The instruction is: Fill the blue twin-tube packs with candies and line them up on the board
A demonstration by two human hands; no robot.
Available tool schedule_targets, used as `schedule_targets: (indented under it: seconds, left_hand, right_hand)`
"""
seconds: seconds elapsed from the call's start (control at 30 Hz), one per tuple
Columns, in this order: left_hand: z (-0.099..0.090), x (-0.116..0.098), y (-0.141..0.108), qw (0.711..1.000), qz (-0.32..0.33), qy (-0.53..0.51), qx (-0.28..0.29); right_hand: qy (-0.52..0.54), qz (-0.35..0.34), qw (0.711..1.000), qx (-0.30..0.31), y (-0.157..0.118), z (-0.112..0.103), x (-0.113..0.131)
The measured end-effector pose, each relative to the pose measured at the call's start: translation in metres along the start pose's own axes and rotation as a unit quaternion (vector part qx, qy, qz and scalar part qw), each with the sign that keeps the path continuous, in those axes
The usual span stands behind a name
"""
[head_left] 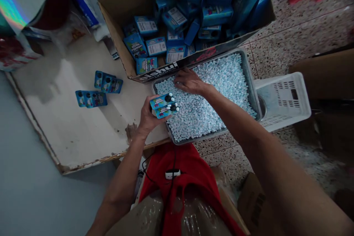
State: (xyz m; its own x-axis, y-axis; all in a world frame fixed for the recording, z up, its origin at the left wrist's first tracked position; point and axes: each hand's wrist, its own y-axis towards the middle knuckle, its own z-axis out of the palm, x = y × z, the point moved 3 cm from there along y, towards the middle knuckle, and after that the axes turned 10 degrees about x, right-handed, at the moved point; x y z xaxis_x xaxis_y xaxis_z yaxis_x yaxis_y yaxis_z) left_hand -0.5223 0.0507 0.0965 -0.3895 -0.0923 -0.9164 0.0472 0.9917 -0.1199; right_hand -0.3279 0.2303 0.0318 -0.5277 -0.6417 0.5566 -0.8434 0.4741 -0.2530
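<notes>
Two small blue candy boxes (pixel 162 106) marked "CARAMELO MACIZO" are gripped side by side in my left hand (pixel 149 118), over the near left rim of a tray (pixel 199 138). Small white candies sit at the dark round openings of these boxes. Loose pale candies (pixel 210 99) fill the tray. My right hand (pixel 189 82) is down among them near the far left part, its fingers curled. What those fingers hold, if anything, is hidden.
A cardboard carton (pixel 113 37) full of blue boxes stands behind the tray. More small blue boxes (pixel 95 99) stand in two groups on the worn white table (pixel 63 132). A white plastic basket (pixel 302 96) is at the tray's right, above the speckled floor (pixel 287 40).
</notes>
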Motion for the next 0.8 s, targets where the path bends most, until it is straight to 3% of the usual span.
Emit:
schedule_targets:
  seconds: [0.17,0.33,0.43,0.53,0.6,0.67,0.8]
  left_hand:
    - [0.011,0.008,0.004,1.0,0.012,-0.011,0.001]
    - [0.022,0.002,0.011,0.999,0.041,-0.007,-0.009]
    - [0.026,0.0,0.014,0.999,0.029,0.015,-0.012]
    - [0.025,0.0,0.016,0.999,0.007,0.049,-0.016]
    - [0.021,0.001,0.017,0.998,0.006,0.06,-0.016]
    - [0.016,0.002,0.018,0.998,0.011,0.055,-0.015]
    - [0.011,0.005,0.023,0.999,0.03,0.005,0.016]
  right_hand:
    - [-0.017,0.051,0.997,0.061,-0.026,-0.002,0.01]
    - [-0.009,0.15,0.986,0.066,-0.038,-0.008,0.015]
    - [0.033,0.201,0.977,0.064,-0.036,-0.009,0.011]
    - [0.142,0.249,0.956,0.062,-0.033,-0.009,0.002]
    - [0.257,0.286,0.921,0.06,-0.035,-0.008,-0.004]
    - [0.397,0.32,0.859,0.046,-0.042,-0.004,-0.006]
    - [0.679,0.292,0.672,-0.048,-0.062,0.0,0.004]
